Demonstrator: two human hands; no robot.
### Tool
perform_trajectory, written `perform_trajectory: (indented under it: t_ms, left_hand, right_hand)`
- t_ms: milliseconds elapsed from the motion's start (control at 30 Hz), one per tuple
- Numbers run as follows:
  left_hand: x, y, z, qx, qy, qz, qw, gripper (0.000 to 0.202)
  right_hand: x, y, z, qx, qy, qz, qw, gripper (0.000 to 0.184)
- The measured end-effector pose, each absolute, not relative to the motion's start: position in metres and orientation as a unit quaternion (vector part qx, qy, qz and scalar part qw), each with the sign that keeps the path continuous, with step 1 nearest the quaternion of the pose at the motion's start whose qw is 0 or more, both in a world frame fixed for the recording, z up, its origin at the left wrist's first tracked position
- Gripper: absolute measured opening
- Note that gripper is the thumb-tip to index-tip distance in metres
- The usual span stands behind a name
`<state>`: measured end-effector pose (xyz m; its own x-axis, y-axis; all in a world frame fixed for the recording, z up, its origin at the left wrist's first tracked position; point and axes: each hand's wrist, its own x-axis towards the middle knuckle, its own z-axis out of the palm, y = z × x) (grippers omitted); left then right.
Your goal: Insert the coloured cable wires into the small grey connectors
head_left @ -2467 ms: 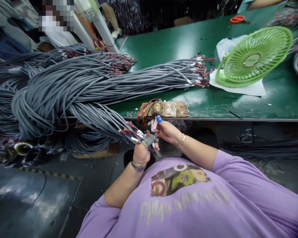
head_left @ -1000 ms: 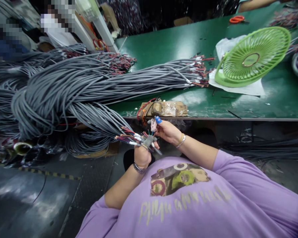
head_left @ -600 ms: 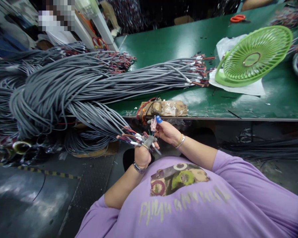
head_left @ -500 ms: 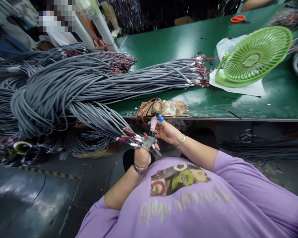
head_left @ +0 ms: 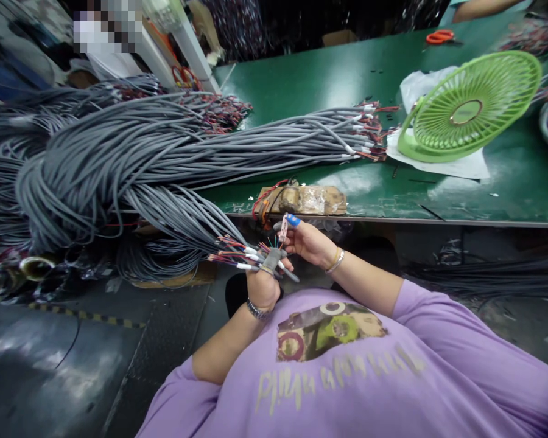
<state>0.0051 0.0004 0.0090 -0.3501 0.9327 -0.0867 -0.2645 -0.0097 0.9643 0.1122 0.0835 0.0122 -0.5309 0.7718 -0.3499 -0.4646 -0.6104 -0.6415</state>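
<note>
My left hand (head_left: 262,288) is closed around the ends of several grey cables (head_left: 182,210), close to my body. Red, blue, white and green wire ends fan out from the cable ends. Grey wrapping (head_left: 271,263) covers its fingers. My right hand (head_left: 311,244), with blue tape on one fingertip, pinches a small pale pink piece (head_left: 284,229) that has dark marks. It is right beside the thin coloured wires; whether it touches them I cannot tell. Its exact kind is too small to make out.
A large heap of grey cables (head_left: 119,146) lies across the green table (head_left: 292,79). At the table's front edge sits a wooden block (head_left: 322,199) with wires. A green fan (head_left: 472,109) and orange-handled scissors (head_left: 439,37) are farther right.
The pale pink piece was blurred and tilted before; now it stands more upright and sharper in my right hand. My left hand keeps its hold on the cables.
</note>
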Motion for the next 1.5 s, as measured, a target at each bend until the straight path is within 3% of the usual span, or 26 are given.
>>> perform_trajectory:
  t_ms: [400, 567, 900, 1167, 1333, 1500]
  left_hand:
    - [0.004, -0.001, 0.011, 0.327, 0.511, 0.636, 0.477, 0.031]
    - [0.004, 0.0, 0.009, 0.337, 0.515, 0.631, 0.472, 0.034]
    - [0.006, 0.001, 0.005, 0.338, 0.516, 0.627, 0.477, 0.029]
    - [0.0, -0.005, 0.002, 0.335, 0.516, 0.63, 0.474, 0.025]
    - [-0.005, -0.012, -0.011, 0.376, 0.539, 0.598, 0.459, 0.029]
    - [-0.009, -0.013, -0.01, 0.444, 0.556, 0.525, 0.467, 0.027]
  right_hand:
    - [0.113, 0.083, -0.001, -0.361, -0.316, 0.74, 0.471, 0.05]
    - [0.107, 0.086, 0.002, -0.307, -0.244, 0.832, 0.392, 0.046]
    - [0.1, 0.086, 0.005, -0.297, -0.188, 0.832, 0.428, 0.044]
    - [0.121, 0.085, 0.005, -0.278, -0.236, 0.88, 0.304, 0.057]
    - [0.137, 0.081, 0.004, -0.284, -0.358, 0.861, 0.224, 0.046]
    - [0.139, 0.074, 0.01, -0.3, -0.433, 0.809, 0.26, 0.028]
